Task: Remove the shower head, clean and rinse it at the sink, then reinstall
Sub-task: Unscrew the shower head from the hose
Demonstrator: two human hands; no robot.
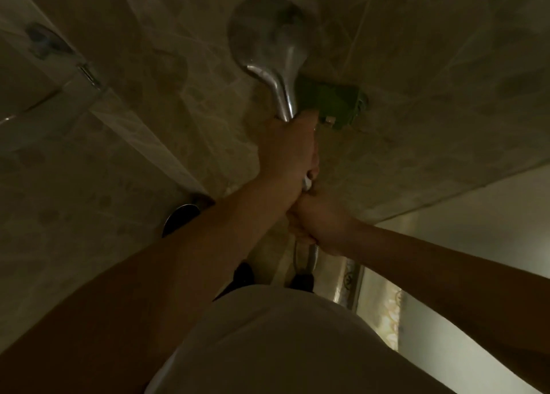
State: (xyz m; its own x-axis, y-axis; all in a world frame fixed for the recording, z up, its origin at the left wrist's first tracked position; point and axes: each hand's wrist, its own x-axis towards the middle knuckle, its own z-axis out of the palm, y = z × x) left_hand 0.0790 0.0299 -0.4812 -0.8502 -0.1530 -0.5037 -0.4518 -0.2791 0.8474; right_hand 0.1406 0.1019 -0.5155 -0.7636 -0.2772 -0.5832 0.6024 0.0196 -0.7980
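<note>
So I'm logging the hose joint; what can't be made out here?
Head view only:
- Handle of the shower head: wrapped by the left hand.
- Joint to the hose: covered by the right hand.
- Green holder: dim, blurred, partly behind the handle.

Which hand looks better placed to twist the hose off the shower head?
The right hand, probably: it grips the hose end just below the handle, while the left hand wraps the shower head handle, steadying it.
</note>
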